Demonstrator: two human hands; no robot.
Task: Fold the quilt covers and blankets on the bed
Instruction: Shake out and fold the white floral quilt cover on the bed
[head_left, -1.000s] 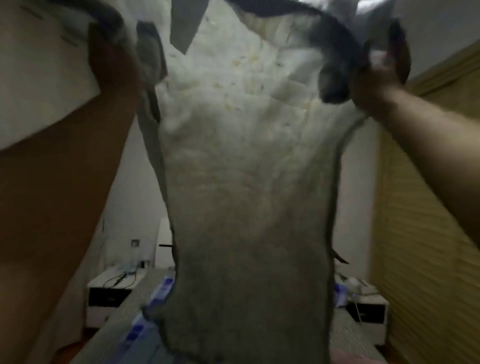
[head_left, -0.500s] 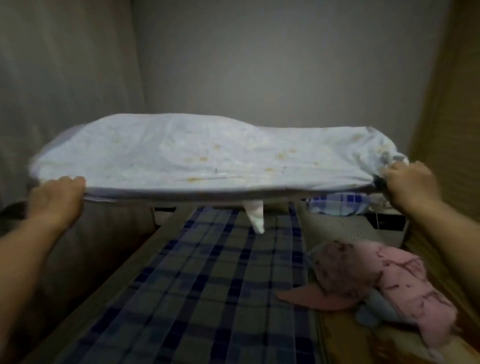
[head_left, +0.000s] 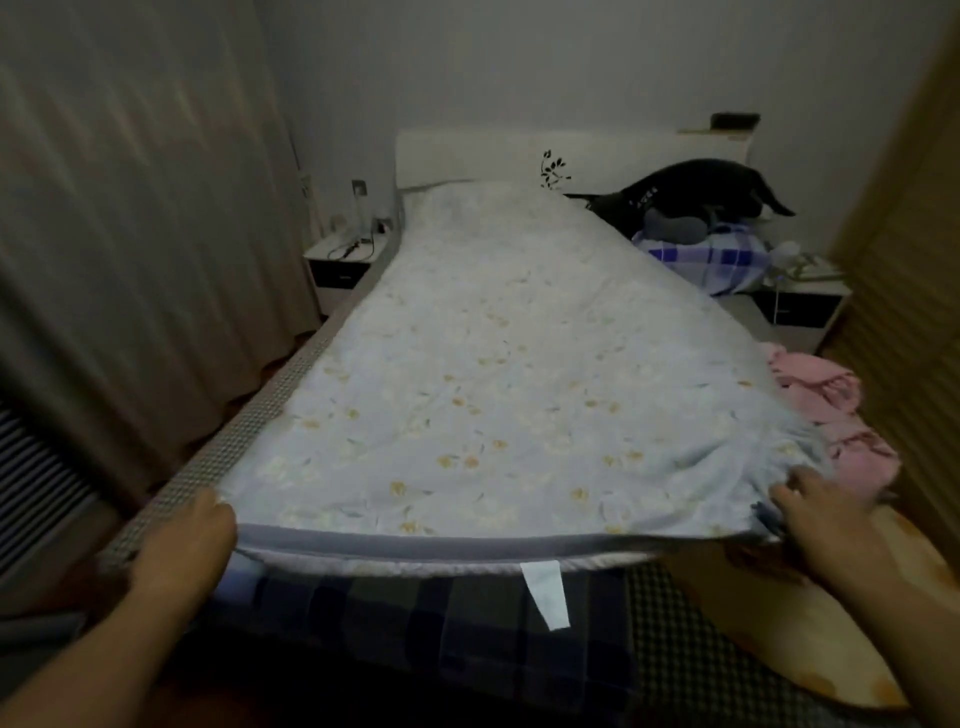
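Observation:
A pale blue quilt cover (head_left: 493, 374) with small yellow flowers lies spread lengthwise over the bed, reaching the white headboard (head_left: 467, 156). My left hand (head_left: 182, 545) grips its near left corner and my right hand (head_left: 826, 514) grips its near right corner, holding the near edge just above the mattress. A white label (head_left: 545, 592) hangs from the grey hem. Under the edge shows a dark blue checked sheet (head_left: 389, 613).
A pink bundle (head_left: 831, 405) lies on the bed's right side. Near the headboard sit a blue checked pillow (head_left: 711, 254) and dark clothing (head_left: 691, 195). Nightstands (head_left: 343, 260) flank the bed. Curtains (head_left: 130, 208) hang left, a wooden wardrobe (head_left: 909, 312) stands right.
I swung the quilt cover down from overhead. It billowed in the air half a second ago and now lies flat along the bed, with both hands lowered to mattress level.

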